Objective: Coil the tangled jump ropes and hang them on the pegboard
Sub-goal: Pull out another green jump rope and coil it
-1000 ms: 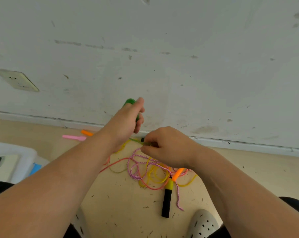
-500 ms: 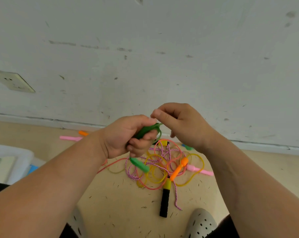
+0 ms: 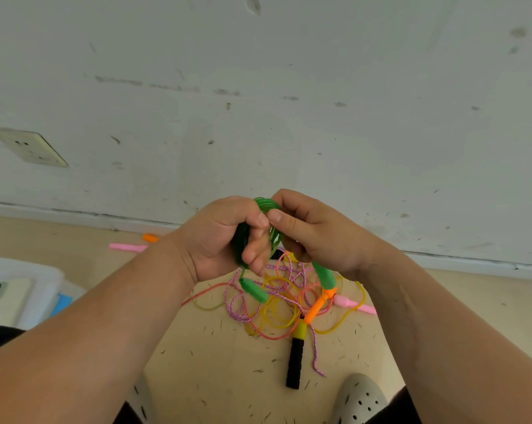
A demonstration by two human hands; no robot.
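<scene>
Above the floor (image 3: pixel 222 356), the left hand (image 3: pixel 216 237) curls its fingers round the green rope (image 3: pixel 238 241), gathered in a coil. I see the right hand (image 3: pixel 316 237) pinching the coil's loops between thumb and fingers. One handle (image 3: pixel 254 289) dangles under the left hand, the other handle (image 3: pixel 324 275) under the right, over the tangle (image 3: pixel 277 304) by the wall (image 3: pixel 289 133).

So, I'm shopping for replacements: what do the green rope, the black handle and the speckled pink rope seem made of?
The green rope: smooth, glossy, slightly translucent, so probably PVC-type plastic cord. The black handle: matte with ribbed rings, likely foam or soft rubber; can't tell which. The speckled pink rope: twisted two-tone strands, apparently braided textile cord.
</scene>
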